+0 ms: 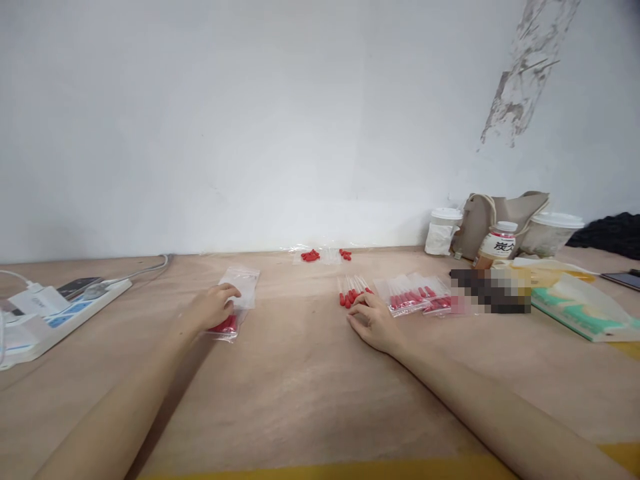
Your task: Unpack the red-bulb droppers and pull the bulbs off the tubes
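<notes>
From my remote seat I see the left hand point(219, 307) over a clear bag point(243, 287), which shows red content at its near end. Its fingers are bent; I cannot tell if they grip the bag. The right hand point(373, 323) is at the red tips of the loose swabs point(349, 299), which lie on the table point(280, 373). Its fingers are half curled; whether they pinch any swab, I cannot tell.

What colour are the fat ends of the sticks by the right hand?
The fat ends are red; the head view shows it best.
</notes>
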Demonstrator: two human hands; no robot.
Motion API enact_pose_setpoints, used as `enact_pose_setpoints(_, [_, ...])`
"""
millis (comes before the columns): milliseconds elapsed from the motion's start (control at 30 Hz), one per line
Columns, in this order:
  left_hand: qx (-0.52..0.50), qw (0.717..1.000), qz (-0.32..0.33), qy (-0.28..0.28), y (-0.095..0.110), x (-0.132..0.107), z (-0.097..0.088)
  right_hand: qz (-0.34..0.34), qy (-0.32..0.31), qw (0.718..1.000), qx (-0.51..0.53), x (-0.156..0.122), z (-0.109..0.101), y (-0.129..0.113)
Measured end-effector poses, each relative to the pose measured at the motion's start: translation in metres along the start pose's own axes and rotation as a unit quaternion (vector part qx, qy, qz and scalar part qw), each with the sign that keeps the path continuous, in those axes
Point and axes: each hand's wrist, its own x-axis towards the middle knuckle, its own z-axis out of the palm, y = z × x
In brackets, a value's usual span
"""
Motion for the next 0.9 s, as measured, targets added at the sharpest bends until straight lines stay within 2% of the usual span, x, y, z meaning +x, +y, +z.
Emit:
enact_pose_setpoints(100, [-0.04,0.997,0.069,-0.013,-0.001,-0.019,-0.017,-0.004,0.001,1.0,0.006,0.0,0.0,0.0])
enact_pose_setpoints(167, [-0.027,0.99,0.13,-0.038,0.001,-0.036,-0.025,-0.007,0.001,1.0,0.007,0.0,0.0,0.001])
enact_pose_setpoints(233, [-0.002,0.985,0.168,-0.032,0.001,-0.052,-0.026,-0.005,-0.001,1.0,0.008,0.0,0.0,0.001])
enact_pose_setpoints(333, [0.026,0.981,0.194,0.004,-0.008,-0.065,-0.013,-0.004,-0.004,1.0,0.01,0.0,0.0,0.001])
enact_pose_setpoints(433, [0.05,0.978,0.195,0.052,-0.024,-0.065,0.005,-0.008,-0.004,1.0,0.013,0.0,0.001,0.001])
enact_pose_setpoints(533, [0.038,0.973,0.213,0.084,-0.029,-0.065,0.008,-0.009,-0.003,1.0,0.016,0.0,0.0,0.0])
enact_pose_setpoints(633, [0.014,0.964,0.26,0.058,-0.009,-0.076,-0.006,-0.009,-0.005,1.0,0.017,0.0,0.0,0.0])
enact_pose_setpoints(700, [-0.007,0.957,0.285,0.047,0.016,-0.086,-0.014,-0.008,-0.008,1.0,0.018,0.0,-0.001,0.0])
enact_pose_setpoints(733, [-0.02,0.952,0.3,0.059,0.031,-0.09,-0.015,-0.008,-0.008,1.0,0.018,0.0,0.0,0.0])
enact_pose_setpoints(833, [-0.011,0.938,0.338,0.08,0.072,-0.092,-0.003,-0.008,-0.007,1.0,0.016,0.0,0.001,0.001])
enact_pose_setpoints(900, [-0.012,0.915,0.38,0.134,0.094,-0.082,0.01,-0.011,-0.001,1.0,0.014,0.0,0.002,0.002])
